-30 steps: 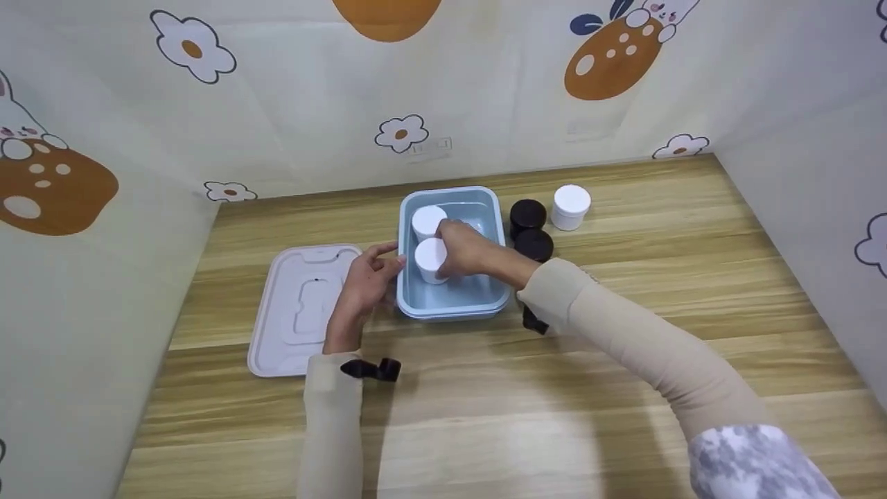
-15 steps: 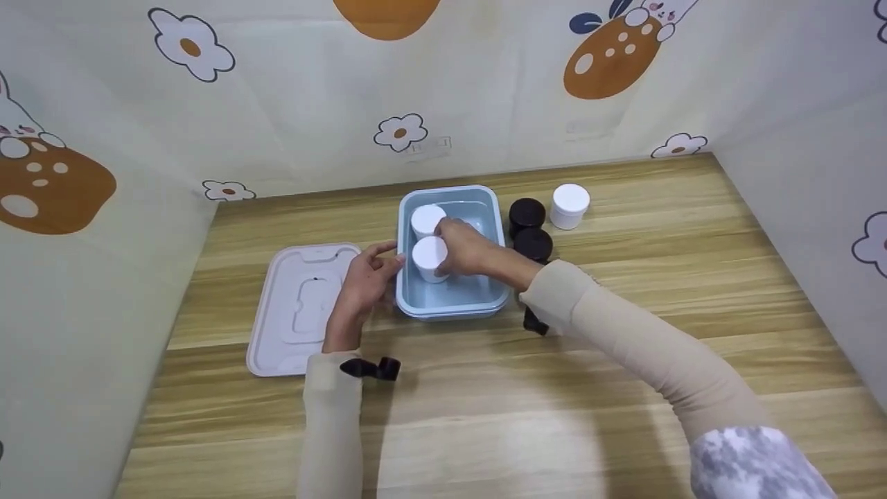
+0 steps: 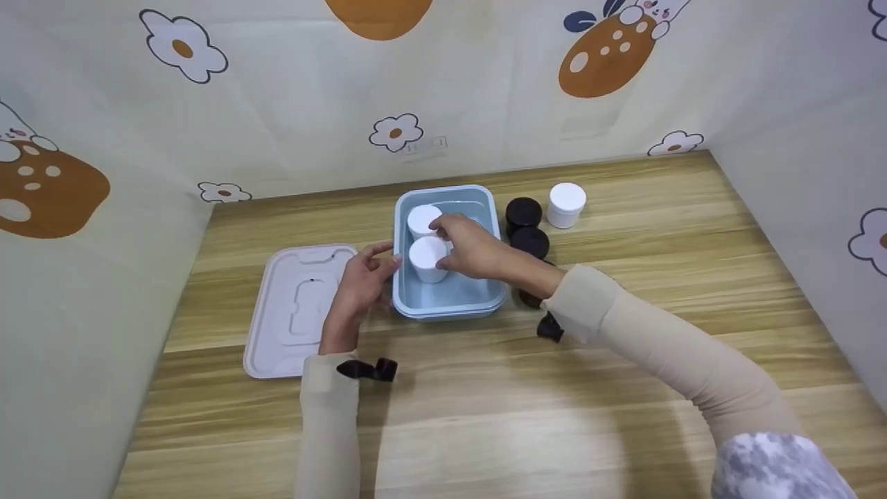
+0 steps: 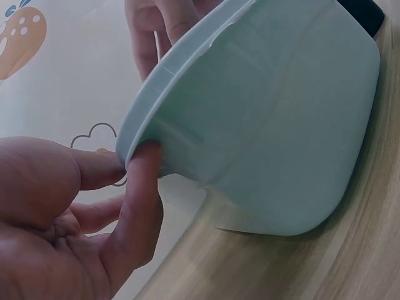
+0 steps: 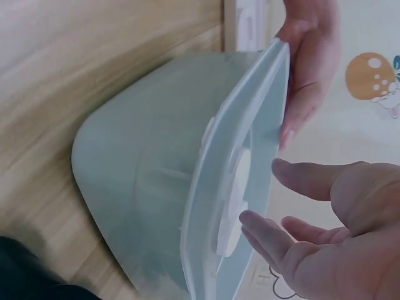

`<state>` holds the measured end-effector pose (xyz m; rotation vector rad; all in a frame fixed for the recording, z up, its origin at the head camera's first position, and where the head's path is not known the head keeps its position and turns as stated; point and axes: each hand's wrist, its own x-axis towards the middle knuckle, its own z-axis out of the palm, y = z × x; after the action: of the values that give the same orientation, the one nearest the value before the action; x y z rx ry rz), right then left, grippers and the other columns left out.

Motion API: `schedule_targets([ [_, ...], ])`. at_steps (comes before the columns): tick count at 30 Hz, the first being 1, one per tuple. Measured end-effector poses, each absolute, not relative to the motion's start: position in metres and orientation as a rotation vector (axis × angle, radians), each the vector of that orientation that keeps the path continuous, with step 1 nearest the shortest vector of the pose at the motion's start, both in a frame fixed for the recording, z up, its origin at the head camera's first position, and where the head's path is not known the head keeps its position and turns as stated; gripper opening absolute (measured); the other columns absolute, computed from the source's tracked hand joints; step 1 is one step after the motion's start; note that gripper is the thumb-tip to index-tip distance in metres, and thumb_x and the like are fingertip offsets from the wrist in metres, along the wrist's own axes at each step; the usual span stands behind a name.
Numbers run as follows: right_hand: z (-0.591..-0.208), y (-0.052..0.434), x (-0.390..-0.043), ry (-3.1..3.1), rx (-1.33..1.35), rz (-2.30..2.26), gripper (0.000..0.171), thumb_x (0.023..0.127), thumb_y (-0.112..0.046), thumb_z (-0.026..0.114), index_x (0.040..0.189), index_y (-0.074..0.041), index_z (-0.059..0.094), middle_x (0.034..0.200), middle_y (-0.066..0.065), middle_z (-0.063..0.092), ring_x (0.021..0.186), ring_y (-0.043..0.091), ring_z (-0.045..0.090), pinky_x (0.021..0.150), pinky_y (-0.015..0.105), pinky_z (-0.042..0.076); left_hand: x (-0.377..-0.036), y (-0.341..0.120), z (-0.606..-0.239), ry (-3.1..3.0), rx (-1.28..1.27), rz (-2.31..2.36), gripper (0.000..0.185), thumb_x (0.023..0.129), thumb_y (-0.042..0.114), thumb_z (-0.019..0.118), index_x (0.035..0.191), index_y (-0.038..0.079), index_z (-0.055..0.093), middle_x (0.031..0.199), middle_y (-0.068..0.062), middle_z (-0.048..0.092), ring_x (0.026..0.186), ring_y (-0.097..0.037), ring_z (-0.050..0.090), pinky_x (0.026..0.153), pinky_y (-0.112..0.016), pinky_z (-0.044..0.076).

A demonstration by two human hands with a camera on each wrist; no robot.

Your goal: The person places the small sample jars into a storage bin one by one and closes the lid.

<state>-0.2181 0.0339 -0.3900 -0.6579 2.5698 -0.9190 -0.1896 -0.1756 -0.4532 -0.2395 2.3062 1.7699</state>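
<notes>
Two white lidded jars stand side by side along the left of a light blue plastic tub; the nearer jar (image 3: 427,253) is just in front of the farther jar (image 3: 421,219). My left hand (image 3: 362,281) pinches the left rim of the tub (image 3: 450,310) between thumb and fingers, as the left wrist view shows. Over the tub, my right hand (image 3: 472,249) has its thumb and fingers spread, close beside the two jars. In the right wrist view its fingertips (image 5: 256,222) are above the rim, with nothing between them and the thumb.
Right of the tub stand several black jars (image 3: 530,242), partly behind the right forearm. A third white jar (image 3: 567,205) is at the back right. The pale lid (image 3: 260,326) lies on the wooden table left of the tub, partly under the left wrist. A patterned wall sheet closes the back.
My right hand has let go of the nearer white jar; its fingers have opened and drawn slightly right. The left hand keeps its place on the rim.
</notes>
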Motion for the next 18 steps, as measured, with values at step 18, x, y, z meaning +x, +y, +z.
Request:
schedule_targets([
  [18,-0.401,0.085,-0.203,2.682,-0.657,-1.407,0.036,0.09,-0.011,0.075,0.124,-0.005,0.066,0.127,0.011,0.066,0.122,0.025,0.06,0.103,0.044,0.052,-0.19,-0.175,-0.454,2.308,-0.269,1.764,0.046,0.102,0.022,0.06,0.145,0.011,0.05,0.119,-0.022,0.067,0.08,-0.016,0.069,0.052,-0.029,0.056],
])
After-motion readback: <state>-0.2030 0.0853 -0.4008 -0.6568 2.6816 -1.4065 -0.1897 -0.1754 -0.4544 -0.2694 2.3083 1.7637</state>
